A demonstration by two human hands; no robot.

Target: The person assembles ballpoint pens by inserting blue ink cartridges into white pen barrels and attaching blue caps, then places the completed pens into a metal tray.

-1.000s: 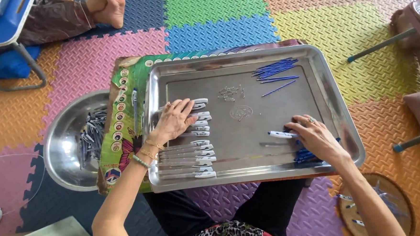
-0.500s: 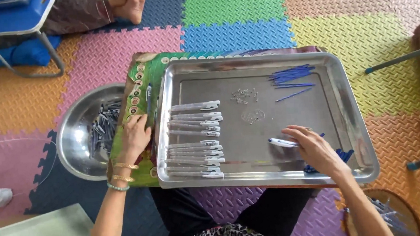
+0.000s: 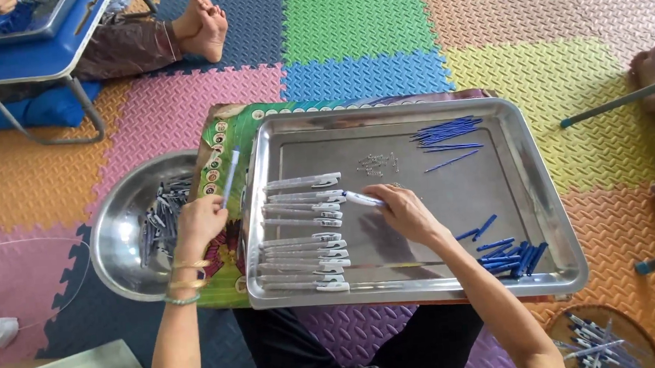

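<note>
Pens lie in a neat column on the left part of the steel tray (image 3: 545, 195) across our lap, white barrels side by side with their ends pointing right; our right hand (image 3: 404, 211) reaches in from the right and its fingers are pinched together on one white pen (image 3: 358, 198), whose tip rests at the upper rows of that finished row of pens (image 3: 304, 234); our left hand (image 3: 199, 222) hangs off the tray's left edge, between the tray and the round steel bowl (image 3: 117, 232), its fingers closed on a single light pen barrel (image 3: 230, 174) that stands tilted up and away from us; the bowl sits on the foam floor mat (image 3: 356, 26) just beside the tray and holds a heap of grey pen parts (image 3: 161, 215); on the tray's far right corner lies a loose bundle of thin blue refills (image 3: 444, 133), a small scatter of tiny springs (image 3: 377, 163) sits near the far middle, and short blue caps (image 3: 507, 255) are piled at the near right corner; under the tray a green printed board (image 3: 217, 145) shows at the left; a second person's bare feet (image 3: 203, 26) rest on the mat well beyond the tray, beside a low blue table (image 3: 29, 58).
</note>
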